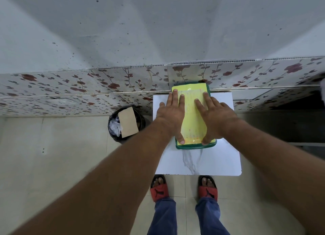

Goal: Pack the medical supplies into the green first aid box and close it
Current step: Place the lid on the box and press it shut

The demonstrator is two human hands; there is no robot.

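Note:
The green first aid box (195,146) lies flat on a small white marble-patterned table (207,162), its yellow-green lid (192,122) down on top. My left hand (171,114) rests flat on the lid's left side, fingers spread, thumb at the near edge. On the right side my right hand (215,117) presses flat in the same way. Neither hand grips anything. The box's contents are hidden under the lid.
A black waste bin (114,133) with a cardboard piece and plastic stands on the floor left of the table. A floral-patterned wall (70,89) runs right behind the table. My feet in red sandals (160,190) stand at the table's near edge.

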